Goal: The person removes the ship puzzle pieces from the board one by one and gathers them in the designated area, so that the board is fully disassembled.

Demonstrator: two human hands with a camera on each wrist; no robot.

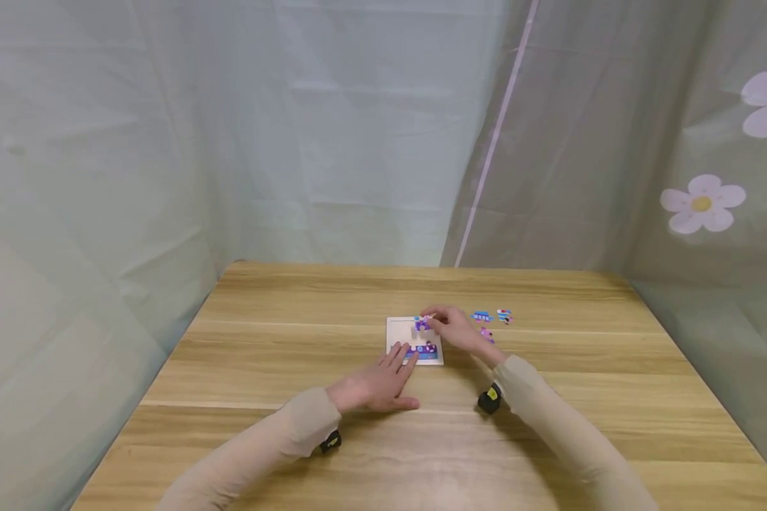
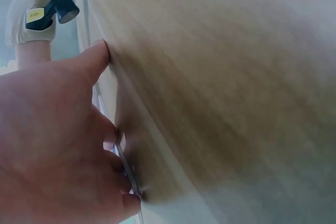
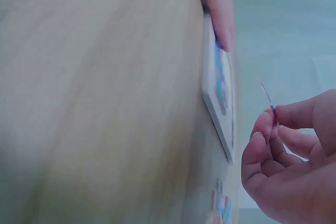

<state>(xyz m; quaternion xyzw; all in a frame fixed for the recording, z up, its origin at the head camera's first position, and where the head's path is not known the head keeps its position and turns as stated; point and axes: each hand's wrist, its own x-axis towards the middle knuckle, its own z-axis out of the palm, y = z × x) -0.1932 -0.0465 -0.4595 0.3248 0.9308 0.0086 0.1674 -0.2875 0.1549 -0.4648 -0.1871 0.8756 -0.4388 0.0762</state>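
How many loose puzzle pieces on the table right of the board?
3 visible: back-left piece, back-right piece, nearer pink piece by the right hand. More may be hidden behind it.

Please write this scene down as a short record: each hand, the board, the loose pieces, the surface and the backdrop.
Left hand: resting on the board's near left part
Right hand: pinching a puzzle piece, held above the board
Board: white, flat, with a blue and purple section along its near side
Loose pieces: three visible, right of the board
Surface: wooden table
Backdrop: pale curtains, flower prints at right
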